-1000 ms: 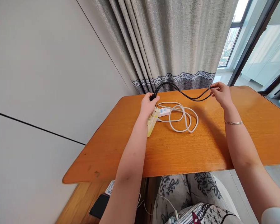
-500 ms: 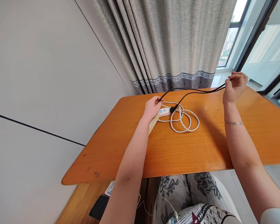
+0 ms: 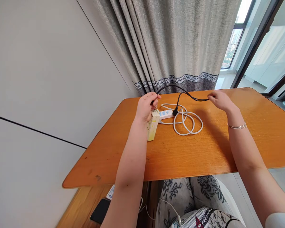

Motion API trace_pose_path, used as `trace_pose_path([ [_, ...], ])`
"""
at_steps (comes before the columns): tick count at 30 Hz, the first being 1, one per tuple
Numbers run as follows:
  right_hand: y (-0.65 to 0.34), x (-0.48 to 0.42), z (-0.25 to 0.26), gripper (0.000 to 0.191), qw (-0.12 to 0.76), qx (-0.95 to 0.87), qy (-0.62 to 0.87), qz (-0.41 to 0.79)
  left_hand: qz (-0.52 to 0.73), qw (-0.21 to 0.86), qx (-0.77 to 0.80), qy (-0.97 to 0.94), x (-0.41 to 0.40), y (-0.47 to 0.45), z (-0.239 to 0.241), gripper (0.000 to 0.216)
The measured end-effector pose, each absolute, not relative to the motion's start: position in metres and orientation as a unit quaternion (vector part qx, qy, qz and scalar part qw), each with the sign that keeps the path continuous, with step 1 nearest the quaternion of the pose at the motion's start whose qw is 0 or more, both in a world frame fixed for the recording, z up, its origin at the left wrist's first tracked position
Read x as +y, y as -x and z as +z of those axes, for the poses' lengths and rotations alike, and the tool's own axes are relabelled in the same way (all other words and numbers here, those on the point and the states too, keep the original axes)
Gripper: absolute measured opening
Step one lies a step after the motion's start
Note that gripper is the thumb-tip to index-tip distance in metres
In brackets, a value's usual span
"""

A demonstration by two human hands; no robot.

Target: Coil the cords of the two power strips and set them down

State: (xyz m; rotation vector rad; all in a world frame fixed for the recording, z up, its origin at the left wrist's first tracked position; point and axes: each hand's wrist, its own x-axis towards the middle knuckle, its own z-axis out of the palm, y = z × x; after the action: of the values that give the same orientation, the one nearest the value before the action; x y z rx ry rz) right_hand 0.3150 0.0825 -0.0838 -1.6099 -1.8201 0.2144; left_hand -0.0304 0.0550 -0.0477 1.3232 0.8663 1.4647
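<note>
My left hand [image 3: 147, 104] pinches the black cord [image 3: 172, 85] close to the end of a yellowed power strip [image 3: 153, 125], which stands tilted beneath my wrist, partly hidden by it. At the table's right, my right hand [image 3: 220, 100] is closed round the doubled black cord, just above the tabletop. Between the hands lies a white power strip [image 3: 166, 114] with blue-marked sockets. A black plug [image 3: 175, 111] on the cord sits at its right end; I cannot tell whether it is inserted. The white cord [image 3: 192, 133] is looped loosely beside it.
The orange wooden table [image 3: 180, 158] spans the view before my lap. Behind it hangs a grey curtain [image 3: 180, 41], with a white wall panel [image 3: 38, 79] at left. A dark phone [image 3: 100, 210] lies on a lower wooden surface.
My right hand has moved left and down with the cord, slackening it. My left hand has shifted left and turned, and the yellowed power strip has tilted and come more into view.
</note>
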Motion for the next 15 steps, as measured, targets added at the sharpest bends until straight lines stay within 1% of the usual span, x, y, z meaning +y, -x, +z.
trace_pose_path([
  [2, -0.310, 0.080, -0.085, 0.026, 0.261, -0.740, 0.608, 0.121, 0.627, 0.461, 0.343, -0.526, 0.049, 0.028, -0.042, 0.018],
  [3, -0.307, 0.079, -0.084, 0.029, 0.237, -0.753, 0.600, 0.133, 0.642, 0.455, 0.337, -0.517, 0.045, 0.026, -0.039, 0.020],
  [5, -0.302, 0.077, -0.083, 0.031, 0.215, -0.765, 0.595, 0.122, 0.672, 0.442, 0.321, -0.500, 0.036, 0.022, -0.031, 0.024],
  [8, -0.299, 0.077, -0.082, 0.022, 0.237, -0.736, 0.632, 0.043, 0.724, 0.419, 0.296, -0.461, 0.020, 0.019, -0.017, 0.026],
  [9, -0.300, 0.078, -0.082, 0.023, 0.258, -0.713, 0.651, 0.018, 0.743, 0.412, 0.284, -0.444, 0.015, 0.020, -0.013, 0.026],
  [11, -0.307, 0.081, -0.086, 0.030, 0.301, -0.656, 0.692, -0.014, 0.775, 0.397, 0.261, -0.416, 0.004, 0.022, -0.005, 0.027],
  [13, -0.316, 0.085, -0.092, 0.036, 0.325, -0.604, 0.727, -0.010, 0.792, 0.381, 0.252, -0.405, -0.004, 0.025, 0.000, 0.028],
  [15, -0.324, 0.090, -0.099, 0.045, 0.335, -0.576, 0.744, 0.047, 0.800, 0.368, 0.255, -0.400, -0.010, 0.027, 0.003, 0.031],
])
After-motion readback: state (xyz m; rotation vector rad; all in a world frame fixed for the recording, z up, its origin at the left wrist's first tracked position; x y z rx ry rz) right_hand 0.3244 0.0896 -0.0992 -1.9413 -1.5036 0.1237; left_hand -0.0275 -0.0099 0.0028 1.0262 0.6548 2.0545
